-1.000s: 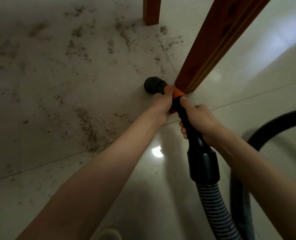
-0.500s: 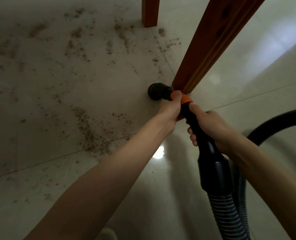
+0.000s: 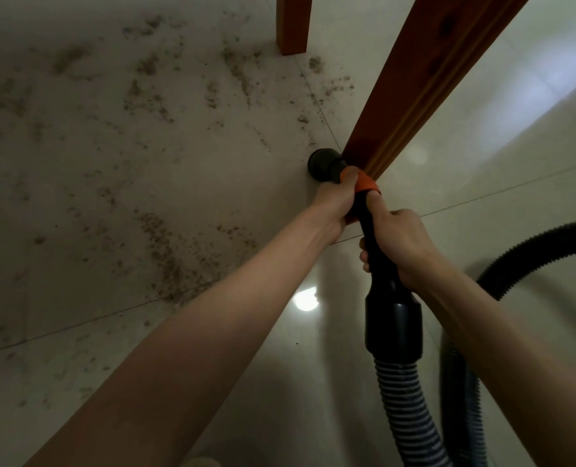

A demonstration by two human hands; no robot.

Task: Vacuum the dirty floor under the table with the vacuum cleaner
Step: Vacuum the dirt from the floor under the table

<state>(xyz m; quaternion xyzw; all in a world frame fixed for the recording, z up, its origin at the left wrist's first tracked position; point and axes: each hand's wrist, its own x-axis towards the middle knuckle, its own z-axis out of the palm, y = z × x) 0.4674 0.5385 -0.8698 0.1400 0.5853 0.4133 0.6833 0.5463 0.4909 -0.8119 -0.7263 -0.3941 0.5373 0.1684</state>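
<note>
both hands grip the smooth black wand [image 3: 374, 237]; ribbed hose [image 3: 411, 416] trails behind.

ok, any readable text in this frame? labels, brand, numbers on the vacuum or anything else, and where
None readable.
Vacuum wand, orange collar, black cuff and ribbed hose: no print, logo or number shows on the visible faces.
Left hand and right hand cover part of the wand, so anything under them is hidden.
Wooden table legs and tiled floor: no markings.
</note>
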